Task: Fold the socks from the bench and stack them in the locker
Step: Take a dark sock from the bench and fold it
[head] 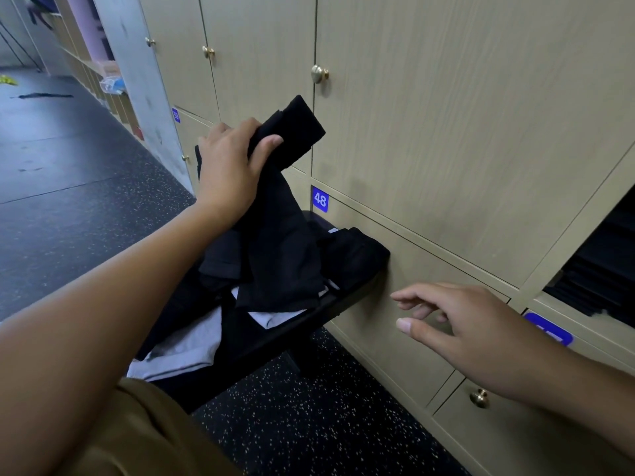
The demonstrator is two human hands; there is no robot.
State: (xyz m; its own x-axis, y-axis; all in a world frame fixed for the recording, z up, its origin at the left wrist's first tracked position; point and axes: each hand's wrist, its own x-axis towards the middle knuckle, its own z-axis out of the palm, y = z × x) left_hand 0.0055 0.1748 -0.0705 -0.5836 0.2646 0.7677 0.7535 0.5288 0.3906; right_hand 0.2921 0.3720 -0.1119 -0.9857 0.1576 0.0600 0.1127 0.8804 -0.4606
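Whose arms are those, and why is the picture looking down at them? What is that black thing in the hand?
No machine here, just a person. The camera sits on their head, so you see what they see: their own two arms reaching out.

The left hand grips a black sock, lifted above a dark bench. On the bench lies a pile of black and pale grey socks.

The right hand holds nothing; its fingers are relaxed, out in front of the wooden lockers.

One locker on the right is open, with dark things stacked inside. The closed door by the bench has a blue label reading 48.
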